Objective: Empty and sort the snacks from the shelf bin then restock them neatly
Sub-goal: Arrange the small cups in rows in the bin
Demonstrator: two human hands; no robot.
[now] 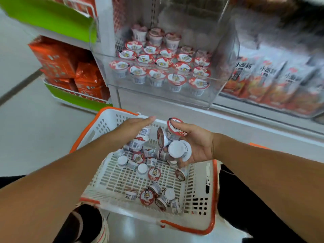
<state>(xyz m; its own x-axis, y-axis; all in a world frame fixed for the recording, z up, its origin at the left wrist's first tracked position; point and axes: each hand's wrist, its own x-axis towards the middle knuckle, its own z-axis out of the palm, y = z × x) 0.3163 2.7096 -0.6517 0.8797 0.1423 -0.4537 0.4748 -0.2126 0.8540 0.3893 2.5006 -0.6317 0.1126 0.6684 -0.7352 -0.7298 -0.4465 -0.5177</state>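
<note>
A clear plastic shelf bin (pixel 217 88) holds several small snack cups (pixel 156 65) with red-and-white lids, set upright in rows. Below it a white basket with orange rim (pixel 98 123) holds several more loose snack cups (pixel 154 173), lying on their sides or upside down. My right hand (pixel 198 144) is over the basket's far right part, shut on a few snack cups (pixel 177 135). My left hand (pixel 133 127) hovers over the basket's far left part, fingers stretched out flat, with a couple of cups just beneath the palm; whether it grips them is hidden.
Orange snack packs (pixel 70 67) fill the green-edged shelves on the left. Red and white bagged snacks (pixel 273 81) line the shelf on the right. A grey floor (pixel 26 128) lies to the left. My shoe (pixel 91 225) shows under the basket's near edge.
</note>
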